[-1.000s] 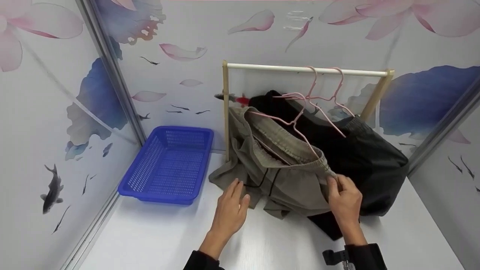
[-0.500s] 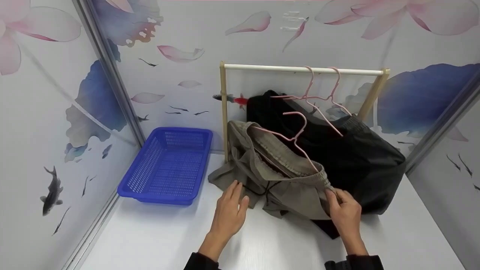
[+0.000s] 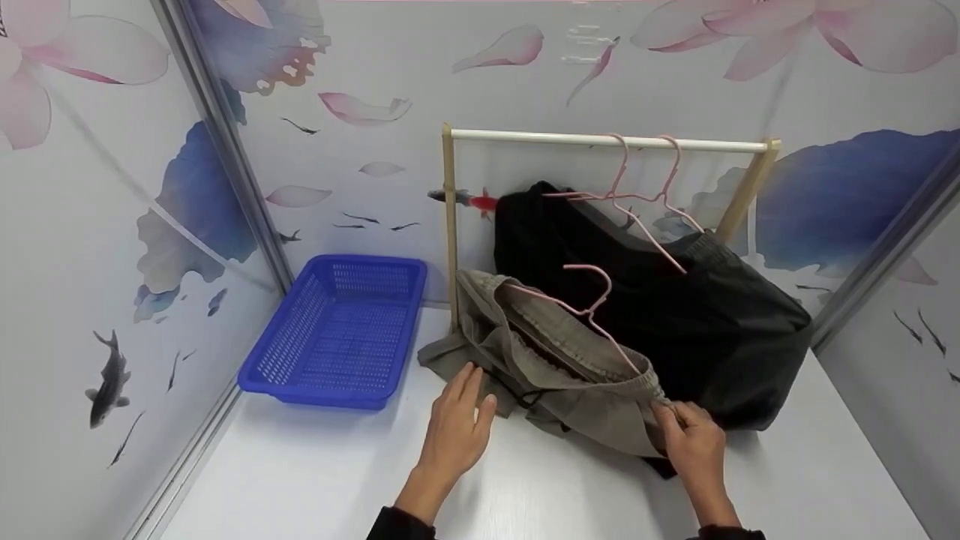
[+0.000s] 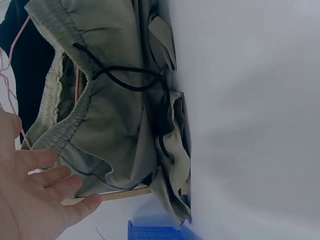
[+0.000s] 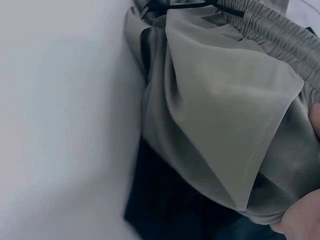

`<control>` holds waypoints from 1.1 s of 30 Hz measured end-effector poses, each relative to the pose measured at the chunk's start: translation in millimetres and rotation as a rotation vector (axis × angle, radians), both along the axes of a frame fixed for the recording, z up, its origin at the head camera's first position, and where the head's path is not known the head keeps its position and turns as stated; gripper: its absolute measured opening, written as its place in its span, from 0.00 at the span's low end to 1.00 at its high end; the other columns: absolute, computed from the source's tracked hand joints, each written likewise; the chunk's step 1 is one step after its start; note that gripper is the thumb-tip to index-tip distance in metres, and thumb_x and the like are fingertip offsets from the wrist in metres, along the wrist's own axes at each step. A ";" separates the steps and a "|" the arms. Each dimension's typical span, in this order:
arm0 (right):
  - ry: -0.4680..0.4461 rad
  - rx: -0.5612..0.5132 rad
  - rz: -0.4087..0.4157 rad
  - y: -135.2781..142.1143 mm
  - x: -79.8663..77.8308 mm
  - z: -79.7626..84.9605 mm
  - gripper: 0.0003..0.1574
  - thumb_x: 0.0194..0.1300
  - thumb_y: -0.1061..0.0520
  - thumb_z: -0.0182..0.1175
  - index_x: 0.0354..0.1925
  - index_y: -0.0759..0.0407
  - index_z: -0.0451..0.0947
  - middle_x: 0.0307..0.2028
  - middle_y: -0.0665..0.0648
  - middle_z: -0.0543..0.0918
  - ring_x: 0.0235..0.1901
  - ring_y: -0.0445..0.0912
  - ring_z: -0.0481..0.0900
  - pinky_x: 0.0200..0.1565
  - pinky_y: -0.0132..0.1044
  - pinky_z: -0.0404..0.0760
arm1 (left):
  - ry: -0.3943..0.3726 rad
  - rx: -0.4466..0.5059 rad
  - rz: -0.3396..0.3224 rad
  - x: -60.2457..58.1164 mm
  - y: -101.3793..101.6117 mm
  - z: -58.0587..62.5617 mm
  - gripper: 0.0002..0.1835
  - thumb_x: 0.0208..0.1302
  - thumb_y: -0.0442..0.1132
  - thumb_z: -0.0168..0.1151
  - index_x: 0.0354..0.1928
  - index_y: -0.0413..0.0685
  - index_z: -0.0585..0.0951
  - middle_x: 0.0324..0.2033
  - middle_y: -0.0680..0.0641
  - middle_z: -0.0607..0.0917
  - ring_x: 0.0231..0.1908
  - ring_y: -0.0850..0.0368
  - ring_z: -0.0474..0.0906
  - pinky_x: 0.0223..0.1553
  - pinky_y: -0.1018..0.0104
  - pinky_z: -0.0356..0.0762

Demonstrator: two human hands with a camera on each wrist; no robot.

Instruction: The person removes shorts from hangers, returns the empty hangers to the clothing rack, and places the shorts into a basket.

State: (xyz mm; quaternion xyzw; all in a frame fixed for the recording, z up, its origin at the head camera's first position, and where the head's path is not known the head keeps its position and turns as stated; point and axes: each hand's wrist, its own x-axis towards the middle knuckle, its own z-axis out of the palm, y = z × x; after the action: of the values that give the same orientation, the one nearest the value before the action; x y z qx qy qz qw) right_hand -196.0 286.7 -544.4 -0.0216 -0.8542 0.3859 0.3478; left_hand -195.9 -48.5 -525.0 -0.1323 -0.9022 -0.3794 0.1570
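Note:
Grey-green drawstring shorts (image 3: 600,412) sag in folds on the white table, waistband gaping upward. A pink hanger (image 3: 581,307) sits inside the waistband, its hook free of the rail. My right hand (image 3: 694,442) pinches the waistband's right end between thumb and fingers; only bits of that hand (image 5: 305,215) show in the right wrist view. With fingers extended, my left hand (image 3: 456,424) hovers by the front left of the shorts. In the left wrist view its spread fingers (image 4: 60,182) overlap the waistband's edge, and a black drawstring (image 4: 125,70) hangs from the front.
Behind stands a rack with a white rail (image 3: 547,136) and wooden posts. Black garments (image 3: 720,322) hang there on two pink hangers (image 3: 615,196). A blue perforated basket (image 3: 330,337) stands left of the rack. Patterned panels (image 3: 360,60) enclose the table.
The shorts and their hanger have sunk lower and toward the front, away from the rail. My right hand has moved down with the waistband; the left hand has stayed nearly still.

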 end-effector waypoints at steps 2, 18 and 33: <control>0.000 0.004 0.019 2.3 0.5 -5.2 0.23 0.62 0.65 0.72 0.16 0.52 0.73 0.20 0.46 0.70 0.27 0.37 0.65 0.31 0.29 0.62 | 0.001 -0.003 0.001 0.0 -0.5 -0.6 0.30 0.83 0.48 0.47 0.72 0.31 0.69 0.73 0.32 0.68 0.72 0.34 0.64 0.69 0.35 0.63; -0.188 -0.094 0.111 -10.9 11.1 -27.6 0.09 0.69 0.64 0.66 0.31 0.57 0.88 0.42 0.56 0.87 0.43 0.32 0.74 0.43 0.19 0.69 | 0.086 -0.012 0.018 4.2 -2.6 -0.3 0.28 0.81 0.44 0.51 0.72 0.30 0.69 0.70 0.29 0.70 0.70 0.32 0.67 0.68 0.35 0.65; -0.214 -0.160 0.147 -16.2 14.2 -36.5 0.16 0.70 0.62 0.66 0.23 0.57 0.78 0.22 0.47 0.76 0.22 0.34 0.69 0.27 0.27 0.69 | 0.287 -0.104 0.054 -8.3 -19.1 27.4 0.27 0.78 0.41 0.56 0.70 0.32 0.72 0.70 0.34 0.72 0.69 0.37 0.70 0.67 0.40 0.68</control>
State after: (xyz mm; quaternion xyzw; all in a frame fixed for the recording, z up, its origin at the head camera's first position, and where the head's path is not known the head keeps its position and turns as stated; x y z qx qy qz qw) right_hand -181.8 270.5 -580.9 -0.0275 -0.8522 0.4726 0.2229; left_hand -204.3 -67.6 -497.6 -0.1688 -0.8921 -0.3051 0.2874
